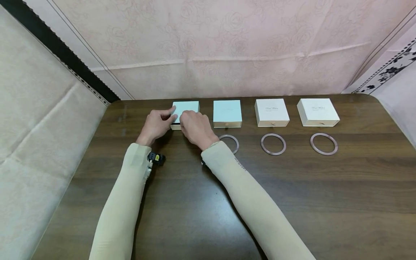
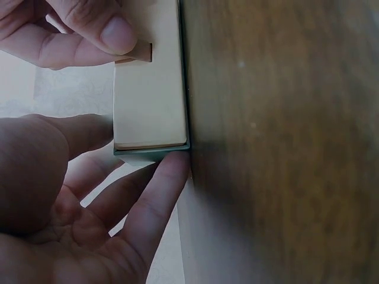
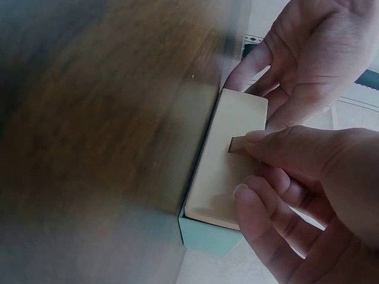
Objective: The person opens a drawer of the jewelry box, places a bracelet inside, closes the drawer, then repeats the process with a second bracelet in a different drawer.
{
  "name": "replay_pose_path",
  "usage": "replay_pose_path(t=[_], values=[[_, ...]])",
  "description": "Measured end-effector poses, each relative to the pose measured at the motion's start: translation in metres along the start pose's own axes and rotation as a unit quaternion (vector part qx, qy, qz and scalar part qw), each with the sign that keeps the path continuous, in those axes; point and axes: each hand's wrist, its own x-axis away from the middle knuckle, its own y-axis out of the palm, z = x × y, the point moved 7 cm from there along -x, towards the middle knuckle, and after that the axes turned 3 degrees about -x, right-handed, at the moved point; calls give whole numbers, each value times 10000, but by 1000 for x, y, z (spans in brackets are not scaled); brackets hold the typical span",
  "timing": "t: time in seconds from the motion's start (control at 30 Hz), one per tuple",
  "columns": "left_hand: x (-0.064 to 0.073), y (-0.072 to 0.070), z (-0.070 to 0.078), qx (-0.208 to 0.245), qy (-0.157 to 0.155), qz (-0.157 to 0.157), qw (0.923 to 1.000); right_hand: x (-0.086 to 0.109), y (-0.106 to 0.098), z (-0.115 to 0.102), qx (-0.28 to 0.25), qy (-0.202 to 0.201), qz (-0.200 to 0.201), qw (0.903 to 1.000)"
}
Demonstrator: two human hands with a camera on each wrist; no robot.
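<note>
At the left end of the row stands a light blue drawer box (image 1: 186,105) with a cream front (image 2: 151,100). My left hand (image 1: 156,124) holds this box at its left end, thumb near the top edge and fingers against the side. My right hand (image 1: 196,127) pinches the small ribbon pull tab (image 3: 238,144) on the drawer front between thumb and forefinger. A narrow dark gap shows between the sleeve and the drawer front in the head view. Behind my right wrist, a pale lilac bangle (image 1: 236,141) lies partly hidden by the sleeve.
To the right stand a second light blue box (image 1: 227,111) and two white boxes, one inner (image 1: 272,110) and one outer (image 1: 318,109). Before the white boxes lie two more bangles, one nearer (image 1: 273,154) and one further right (image 1: 324,153). Pale cloth (image 1: 227,47) hangs behind the wooden table (image 1: 182,216).
</note>
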Motion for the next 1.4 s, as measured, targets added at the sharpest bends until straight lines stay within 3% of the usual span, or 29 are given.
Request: replay_pose_path(t=[0.27,0.63,1.4], values=[[-1,0,-2,-79,-76,48,9999,-2,0,0,29,30,-20,10000],[1,0,3,21,227,139,9996,-2,-1,2,107,28,15,9999],[1,0,1,21,177,96,9998,-2,0,4,-157,38,-14,9999]])
